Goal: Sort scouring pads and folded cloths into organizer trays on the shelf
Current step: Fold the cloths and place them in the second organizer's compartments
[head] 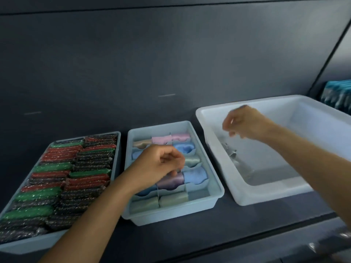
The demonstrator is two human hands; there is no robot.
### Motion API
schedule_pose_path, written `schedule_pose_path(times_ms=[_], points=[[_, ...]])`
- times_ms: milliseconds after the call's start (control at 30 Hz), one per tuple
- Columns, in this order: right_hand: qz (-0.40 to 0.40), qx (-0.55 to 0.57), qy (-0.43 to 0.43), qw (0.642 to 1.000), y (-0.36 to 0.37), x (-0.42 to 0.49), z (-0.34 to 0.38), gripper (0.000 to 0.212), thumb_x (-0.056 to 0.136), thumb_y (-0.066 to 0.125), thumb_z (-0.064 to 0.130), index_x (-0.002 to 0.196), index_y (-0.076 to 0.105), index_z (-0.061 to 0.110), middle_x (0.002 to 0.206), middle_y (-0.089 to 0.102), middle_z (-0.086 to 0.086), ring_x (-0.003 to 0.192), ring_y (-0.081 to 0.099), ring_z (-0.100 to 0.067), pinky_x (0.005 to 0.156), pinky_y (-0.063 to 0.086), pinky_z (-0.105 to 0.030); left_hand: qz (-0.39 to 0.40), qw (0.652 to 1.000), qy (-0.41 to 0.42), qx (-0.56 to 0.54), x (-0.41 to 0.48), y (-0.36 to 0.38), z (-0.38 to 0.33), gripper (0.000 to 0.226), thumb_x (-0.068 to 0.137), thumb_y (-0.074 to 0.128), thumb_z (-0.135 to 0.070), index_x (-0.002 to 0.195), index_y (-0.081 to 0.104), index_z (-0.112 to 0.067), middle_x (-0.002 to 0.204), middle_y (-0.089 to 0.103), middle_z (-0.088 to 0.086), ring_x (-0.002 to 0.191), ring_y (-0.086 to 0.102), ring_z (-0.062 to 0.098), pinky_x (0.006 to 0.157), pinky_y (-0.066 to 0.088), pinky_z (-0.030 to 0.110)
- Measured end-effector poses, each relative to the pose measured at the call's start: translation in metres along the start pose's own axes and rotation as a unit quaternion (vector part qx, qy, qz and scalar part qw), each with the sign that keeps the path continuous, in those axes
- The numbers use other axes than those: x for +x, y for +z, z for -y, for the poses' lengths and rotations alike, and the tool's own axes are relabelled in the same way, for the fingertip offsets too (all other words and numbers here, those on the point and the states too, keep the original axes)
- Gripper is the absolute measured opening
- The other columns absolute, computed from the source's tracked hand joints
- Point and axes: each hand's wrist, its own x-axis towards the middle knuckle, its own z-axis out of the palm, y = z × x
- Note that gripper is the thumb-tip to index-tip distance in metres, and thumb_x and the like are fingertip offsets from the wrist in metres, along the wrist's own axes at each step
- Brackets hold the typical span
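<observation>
A grey tray [116, 158] on the left is packed with rows of green, red and dark scouring pads [76, 173]. In the middle stands a pale blue divided tray [216, 185] with folded cloths [195, 175] in pink, blue, purple, beige and grey. My left hand [159, 166] hovers over its middle compartments, fingers loosely curled, with nothing visible in it. My right hand [245, 124] is over the white bin [212, 120] on the right, its fingers curled just above a crumpled grey cloth [235, 158] inside the bin. Blur hides whether the fingers touch that cloth.
All three containers sit side by side on a dark shelf [190, 236] against a dark back panel. The near right compartment of the divided tray holds nothing. Teal packaged goods [336, 93] show at the far right, behind the bin.
</observation>
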Motion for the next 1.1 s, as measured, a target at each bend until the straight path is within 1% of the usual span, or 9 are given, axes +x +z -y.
schedule_pose_path(times_ms=[133, 267, 367, 467, 567, 733, 867, 967, 1100], points=[[0.264, -0.149, 0.096, 0.948, 0.028, 0.007, -0.028, 0.015, 0.075, 0.073, 0.020, 0.076, 0.069, 0.006, 0.063, 0.065, -0.004, 0.061, 0.059, -0.016, 0.049, 0.047, -0.023, -0.020, 0.999, -0.018, -0.039, 0.011, 0.019, -0.016, 0.010, 0.092, 0.066, -0.016, 0.093, 0.070, -0.007, 0.086, 0.076, 0.007, 0.065, 0.063, 0.009, 0.060, 0.046, 0.016], [0.243, -0.171, 0.088, 0.951, 0.047, 0.010, -0.035, 0.030, 0.073, 0.071, 0.015, 0.051, 0.052, 0.008, 0.035, 0.045, 0.002, 0.037, 0.039, -0.015, 0.043, 0.033, -0.018, -0.027, 0.998, -0.021, -0.059, 0.015, 0.027, -0.027, 0.013, 0.094, 0.063, -0.021, 0.096, 0.069, -0.009, 0.087, 0.076, 0.003, 0.071, 0.066, 0.010, 0.061, 0.047, 0.018], [0.197, -0.051, 0.074, 0.976, 0.027, 0.011, -0.031, 0.023, 0.070, 0.071, 0.019, 0.057, 0.056, 0.006, 0.054, 0.048, -0.007, 0.049, 0.040, -0.020, 0.047, 0.030, -0.021, -0.052, 0.995, -0.021, -0.084, 0.009, 0.025, -0.034, 0.015, 0.095, 0.061, -0.020, 0.097, 0.070, -0.009, 0.089, 0.076, 0.005, 0.069, 0.065, 0.006, 0.058, 0.047, 0.014], [0.101, 0.158, 0.051, 0.981, -0.007, 0.005, -0.013, 0.022, 0.071, 0.068, 0.015, 0.054, 0.054, 0.017, 0.054, 0.050, 0.007, 0.058, 0.044, -0.015, 0.056, 0.034, -0.023, -0.106, 0.988, -0.019, -0.111, 0.004, 0.024, -0.036, 0.018, 0.096, 0.058, -0.026, 0.095, 0.073, -0.015, 0.090, 0.076, 0.003, 0.073, 0.066, 0.008, 0.066, 0.052, 0.021], [0.064, 0.315, 0.012, 0.947, -0.032, -0.006, 0.019, 0.016, 0.058, 0.070, 0.023, 0.070, 0.060, 0.021, 0.070, 0.057, 0.006, 0.063, 0.052, -0.014, 0.056, 0.040, -0.025, -0.133, 0.978, -0.039, -0.157, 0.009, 0.026, -0.036, 0.051, 0.090, 0.046, -0.053, 0.097, 0.074, -0.012, 0.092, 0.077, 0.005, 0.088, 0.071, 0.019, 0.080, 0.056, 0.033], [0.189, 0.495, -0.118, 0.840, -0.038, -0.029, 0.067, 0.036, 0.065, 0.050, 0.008, 0.096, 0.056, -0.008, 0.075, 0.060, -0.021, 0.066, 0.061, -0.032, 0.059, 0.051, -0.030, 0.069, 0.938, -0.023, -0.338, 0.012, 0.032, -0.048, 0.102, 0.077, 0.017, -0.083, 0.132, 0.057, -0.007, 0.127, 0.067, 0.007, 0.126, 0.058, 0.016, 0.110, 0.037, 0.033], [0.259, 0.525, -0.124, 0.801, -0.021, -0.044, 0.070, 0.042, 0.061, 0.058, 0.009, 0.102, 0.057, -0.003, 0.077, 0.062, -0.022, 0.062, 0.065, -0.032, 0.062, 0.054, -0.032, -0.055, 0.813, 0.022, -0.579, 0.015, 0.016, -0.064, 0.081, 0.084, 0.046, -0.070, 0.130, 0.057, -0.005, 0.128, 0.064, 0.018, 0.113, 0.060, 0.023, 0.107, 0.043, 0.041], [0.295, 0.501, -0.099, 0.807, -0.008, -0.052, 0.062, 0.049, 0.066, 0.062, 0.013, 0.110, 0.058, -0.009, 0.088, 0.065, -0.029, 0.073, 0.067, -0.037, 0.070, 0.056, -0.036, -0.164, 0.816, 0.012, -0.555, 0.013, -0.004, -0.070, 0.049, 0.099, 0.044, -0.045, 0.126, 0.064, -0.009, 0.122, 0.068, 0.011, 0.097, 0.069, 0.018, 0.071, 0.059, 0.033], [0.277, 0.421, -0.056, 0.862, 0.001, -0.056, 0.052, 0.042, 0.070, 0.075, 0.023, 0.099, 0.064, -0.005, 0.091, 0.065, -0.017, 0.084, 0.061, -0.028, 0.076, 0.047, -0.034, -0.232, 0.815, 0.031, -0.530, 0.008, -0.029, -0.072, 0.039, 0.105, 0.038, -0.032, 0.130, 0.059, -0.012, 0.124, 0.069, 0.004, 0.109, 0.068, 0.015, 0.086, 0.056, 0.034]])
